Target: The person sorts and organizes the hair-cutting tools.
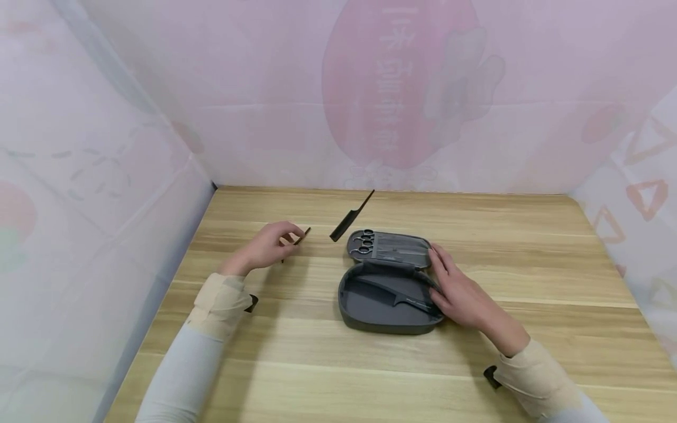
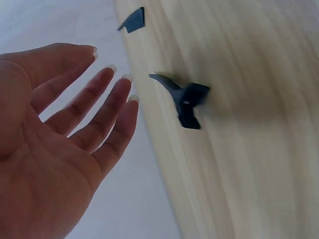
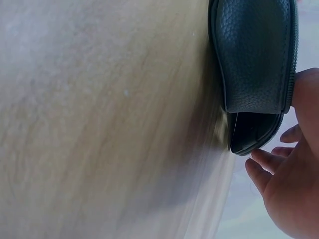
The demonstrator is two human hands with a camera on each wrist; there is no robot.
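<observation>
**Open grey case under the right hand, small clip by the left**

While the grey zip case [image 1: 388,294] lies open on the wooden surface [image 1: 529,264], a black comb [image 1: 402,299] sits in its near half and scissors [image 1: 364,242] are strapped into its far half. Resting on the case's right edge, the right hand [image 1: 460,291] has relaxed fingers gripping nothing. Left of the case, the left hand [image 1: 267,245] hangs loosely spread and empty beside a small dark clip [image 2: 185,99]. A tail comb [image 1: 351,216] lies beyond.
</observation>
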